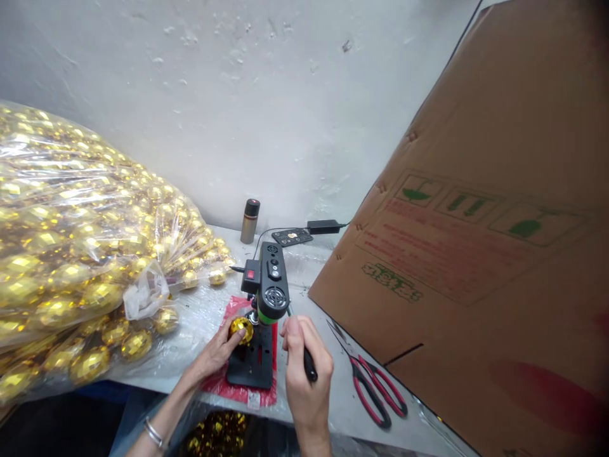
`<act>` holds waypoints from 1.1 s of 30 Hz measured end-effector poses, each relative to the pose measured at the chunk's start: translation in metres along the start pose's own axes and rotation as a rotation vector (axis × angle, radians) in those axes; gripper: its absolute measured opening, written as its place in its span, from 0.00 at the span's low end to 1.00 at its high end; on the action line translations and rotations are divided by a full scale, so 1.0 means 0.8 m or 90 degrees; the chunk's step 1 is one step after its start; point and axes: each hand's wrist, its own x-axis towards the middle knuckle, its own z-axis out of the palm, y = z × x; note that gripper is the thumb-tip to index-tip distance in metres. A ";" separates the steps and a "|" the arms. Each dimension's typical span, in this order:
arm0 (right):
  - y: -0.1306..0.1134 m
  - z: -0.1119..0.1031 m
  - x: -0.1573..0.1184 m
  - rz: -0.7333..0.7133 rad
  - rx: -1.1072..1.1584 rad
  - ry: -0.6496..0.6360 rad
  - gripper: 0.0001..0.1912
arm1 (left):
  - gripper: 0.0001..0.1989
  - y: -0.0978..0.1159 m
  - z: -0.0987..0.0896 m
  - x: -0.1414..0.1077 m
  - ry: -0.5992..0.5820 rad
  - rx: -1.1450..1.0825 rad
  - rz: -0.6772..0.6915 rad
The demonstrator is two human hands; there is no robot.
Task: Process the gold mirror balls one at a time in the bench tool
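A small bench drill press [273, 279] with a black head and a green band stands on a red plastic sheet [216, 383]. My left hand [217, 349] grips a shiny gold faceted ball [242, 330] at the left side of the press, above its black base plate [250, 371]. To the right of the press, my right hand [308, 368] is closed around a black-ended lever handle [310, 367], whose thin rod runs toward the drill head. Whether the bit touches the ball is hidden by the head.
A big clear bag of gold balls [90, 209] fills the left. Red-and-black scissors [373, 387] lie beside a large cardboard box [457, 254]. Behind the press are a bottle [250, 221], a phone [292, 237] and a power adapter [324, 226]. More gold balls [219, 435] lie below the table edge.
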 end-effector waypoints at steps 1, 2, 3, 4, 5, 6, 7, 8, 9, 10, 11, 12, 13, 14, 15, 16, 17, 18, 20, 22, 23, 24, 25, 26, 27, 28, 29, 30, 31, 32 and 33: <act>-0.001 0.000 0.001 0.001 -0.002 0.004 0.18 | 0.25 0.001 0.001 -0.001 -0.002 0.003 0.005; -0.001 0.001 0.002 0.002 -0.004 0.007 0.18 | 0.25 0.003 0.003 -0.002 0.000 0.012 0.010; -0.002 0.001 0.003 0.003 -0.004 0.008 0.18 | 0.25 0.004 0.006 -0.003 0.005 0.024 0.017; -0.002 0.001 0.003 0.003 -0.004 0.008 0.18 | 0.25 0.006 0.009 -0.004 0.009 0.038 0.026; -0.002 0.001 0.004 0.003 -0.002 0.008 0.18 | 0.24 0.008 0.012 -0.005 0.010 0.056 0.038; -0.002 0.001 0.004 0.002 -0.002 0.007 0.18 | 0.24 0.010 0.015 -0.006 0.009 0.076 0.051; -0.002 0.001 0.004 0.001 -0.001 0.006 0.18 | 0.24 0.012 0.018 -0.008 0.006 0.096 0.064; -0.001 0.001 0.003 0.000 -0.001 0.005 0.17 | 0.24 0.013 0.020 -0.009 0.005 0.115 0.077; -0.001 0.001 0.003 -0.001 0.000 0.004 0.17 | 0.24 0.013 0.023 -0.011 0.007 0.131 0.086; -0.001 0.001 0.003 -0.002 0.002 0.005 0.17 | 0.24 0.013 0.025 -0.012 0.013 0.142 0.093; -0.001 0.001 0.002 -0.003 0.004 0.005 0.17 | 0.24 0.013 0.028 -0.014 0.023 0.149 0.098; -0.001 0.001 0.001 -0.005 0.008 0.007 0.17 | 0.24 0.012 0.030 -0.015 0.035 0.151 0.103; -0.001 0.001 0.001 -0.006 0.011 0.009 0.17 | 0.24 0.011 0.032 -0.017 0.047 0.151 0.106; -0.001 0.001 0.000 -0.005 0.014 0.011 0.17 | 0.23 0.010 0.035 -0.018 0.058 0.151 0.108; -0.001 0.001 -0.001 -0.003 0.015 0.013 0.17 | 0.23 0.010 0.037 -0.019 0.066 0.153 0.112; -0.001 0.002 -0.001 -0.001 0.016 0.016 0.18 | 0.23 0.010 0.039 -0.020 0.069 0.156 0.116; -0.001 0.002 -0.002 0.002 0.016 0.018 0.18 | 0.23 0.011 0.041 -0.020 0.067 0.161 0.121; -0.001 0.002 -0.002 0.005 0.016 0.020 0.18 | 0.23 0.012 0.043 -0.021 0.063 0.168 0.126; -0.001 0.002 -0.003 0.008 0.017 0.018 0.18 | 0.23 0.013 0.045 -0.021 0.053 0.180 0.134; 0.000 0.001 -0.003 0.007 0.019 0.010 0.17 | 0.23 0.012 0.048 -0.020 0.055 0.193 0.135; 0.000 0.001 -0.004 0.006 0.020 0.006 0.17 | 0.23 0.010 0.049 -0.020 0.059 0.201 0.135; 0.001 0.000 -0.004 0.003 0.021 0.002 0.17 | 0.24 0.008 0.050 -0.019 0.063 0.210 0.134; 0.002 0.000 -0.005 0.000 0.023 0.000 0.16 | 0.25 0.006 0.051 -0.019 0.065 0.219 0.134; 0.003 -0.001 -0.007 -0.003 0.025 -0.003 0.16 | 0.25 0.003 0.052 -0.018 0.066 0.228 0.132; 0.005 -0.001 -0.009 -0.007 0.027 -0.006 0.16 | 0.25 0.001 0.053 -0.017 0.066 0.235 0.130; 0.008 -0.001 -0.012 -0.014 0.029 -0.009 0.15 | 0.26 -0.001 0.053 -0.017 0.066 0.241 0.127; 0.012 -0.001 -0.016 -0.025 0.028 -0.013 0.14 | 0.26 -0.002 0.054 -0.017 0.066 0.244 0.125; 0.017 0.000 -0.020 -0.040 0.026 -0.017 0.14 | 0.26 -0.002 0.055 -0.017 0.066 0.246 0.122; 0.023 0.001 -0.024 -0.060 0.023 -0.018 0.14 | 0.26 -0.002 0.055 -0.017 0.065 0.247 0.118; 0.029 0.002 -0.029 -0.084 0.020 -0.015 0.14 | 0.26 -0.001 0.055 -0.017 0.063 0.248 0.113; 0.035 0.004 -0.034 -0.109 0.018 -0.007 0.14 | 0.25 0.000 0.055 -0.018 0.059 0.247 0.107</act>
